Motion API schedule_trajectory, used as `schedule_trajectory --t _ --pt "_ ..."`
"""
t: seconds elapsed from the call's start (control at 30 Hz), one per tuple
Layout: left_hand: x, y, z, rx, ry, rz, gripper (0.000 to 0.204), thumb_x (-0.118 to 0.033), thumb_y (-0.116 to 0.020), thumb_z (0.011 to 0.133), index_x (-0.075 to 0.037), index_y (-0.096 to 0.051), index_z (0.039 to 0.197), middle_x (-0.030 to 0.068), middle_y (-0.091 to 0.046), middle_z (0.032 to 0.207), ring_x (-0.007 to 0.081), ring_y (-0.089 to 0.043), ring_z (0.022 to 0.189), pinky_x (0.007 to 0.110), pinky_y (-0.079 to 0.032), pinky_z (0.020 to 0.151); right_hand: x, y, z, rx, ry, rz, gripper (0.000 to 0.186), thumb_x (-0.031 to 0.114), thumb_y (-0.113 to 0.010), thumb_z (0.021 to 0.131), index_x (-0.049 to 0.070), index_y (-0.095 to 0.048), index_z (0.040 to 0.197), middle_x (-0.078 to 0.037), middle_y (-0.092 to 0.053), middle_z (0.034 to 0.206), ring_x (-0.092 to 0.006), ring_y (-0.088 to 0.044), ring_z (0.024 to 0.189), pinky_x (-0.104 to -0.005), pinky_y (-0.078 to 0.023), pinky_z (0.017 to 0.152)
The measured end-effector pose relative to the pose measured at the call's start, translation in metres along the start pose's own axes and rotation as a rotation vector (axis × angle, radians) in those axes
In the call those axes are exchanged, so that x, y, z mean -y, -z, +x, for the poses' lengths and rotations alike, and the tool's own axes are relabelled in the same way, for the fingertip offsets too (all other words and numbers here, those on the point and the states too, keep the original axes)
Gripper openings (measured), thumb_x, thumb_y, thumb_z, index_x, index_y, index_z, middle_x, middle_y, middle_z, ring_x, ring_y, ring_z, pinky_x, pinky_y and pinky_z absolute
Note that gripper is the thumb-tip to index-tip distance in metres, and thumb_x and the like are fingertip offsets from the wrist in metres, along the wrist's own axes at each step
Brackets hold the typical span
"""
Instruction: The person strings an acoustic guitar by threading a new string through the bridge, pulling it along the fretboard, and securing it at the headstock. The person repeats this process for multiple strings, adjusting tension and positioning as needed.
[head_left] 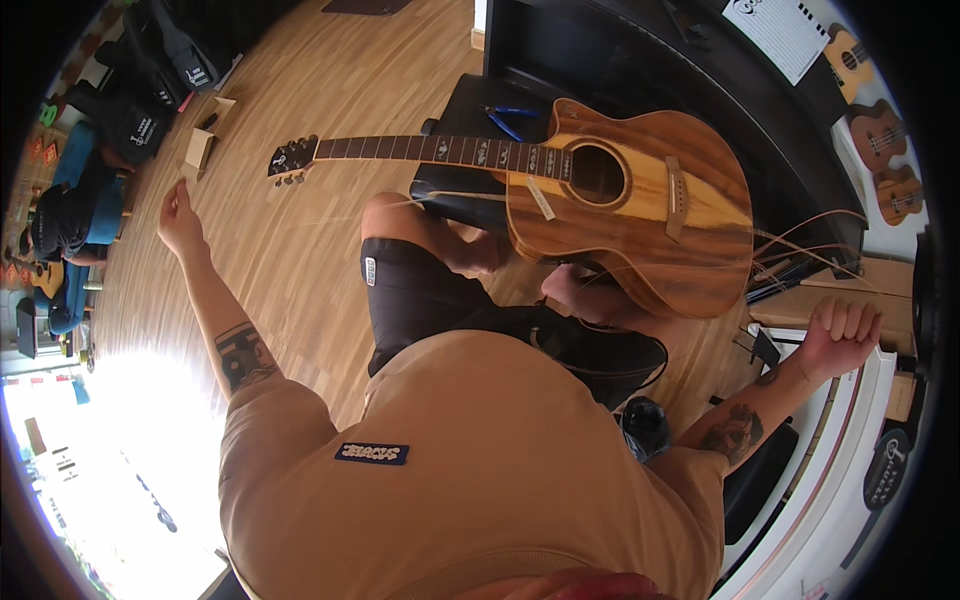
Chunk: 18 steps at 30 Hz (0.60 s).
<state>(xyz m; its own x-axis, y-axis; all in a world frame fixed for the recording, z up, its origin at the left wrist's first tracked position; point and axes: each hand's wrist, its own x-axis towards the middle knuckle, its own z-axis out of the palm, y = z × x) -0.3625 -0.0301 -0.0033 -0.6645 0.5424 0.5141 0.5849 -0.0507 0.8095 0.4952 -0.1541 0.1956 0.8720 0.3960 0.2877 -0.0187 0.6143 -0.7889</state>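
Wooden guitar [640,200] across lap, both hands raised

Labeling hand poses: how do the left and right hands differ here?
The left hand is stretched out over the wood floor, far from the guitar; the right hand is raised by the guitar's loose strings. The left hand's fingers are curled in; the right hand's are loosely bent, palm toward the camera. Whether either pinches a string is unclear. Both are bare.
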Motion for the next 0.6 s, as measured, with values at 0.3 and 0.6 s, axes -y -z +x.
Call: schedule_trajectory --t 0.3,0.6 --pt "0.093 0.005 -0.046 -0.152 0.372 0.250 0.020 -0.024 -0.070 0.099 -0.014 -0.080 0.112 0.0017 -0.072 0.080 0.0115 -0.056 0.060 0.033 -0.048 0.054 -0.009 0.051 0.082 0.963 -0.473 0.404 0.045 0.023 -0.044 0.111 0.016 -0.031 0.069 0.006 -0.019 0.058 -0.0075 -0.014 0.048 -0.0281 -0.019 0.053" --pt "0.062 -0.042 -0.181 -0.021 0.902 -0.243 0.022 -0.011 -0.067 0.098 0.005 -0.066 0.114 0.0001 -0.051 0.071 0.0089 -0.044 0.053 0.022 -0.042 0.048 -0.006 0.035 0.046 1.053 -0.631 0.496 0.048 0.023 -0.048 0.109 0.021 -0.027 0.066 0.006 -0.018 0.056 -0.0092 -0.013 0.051 -0.0300 -0.021 0.056"
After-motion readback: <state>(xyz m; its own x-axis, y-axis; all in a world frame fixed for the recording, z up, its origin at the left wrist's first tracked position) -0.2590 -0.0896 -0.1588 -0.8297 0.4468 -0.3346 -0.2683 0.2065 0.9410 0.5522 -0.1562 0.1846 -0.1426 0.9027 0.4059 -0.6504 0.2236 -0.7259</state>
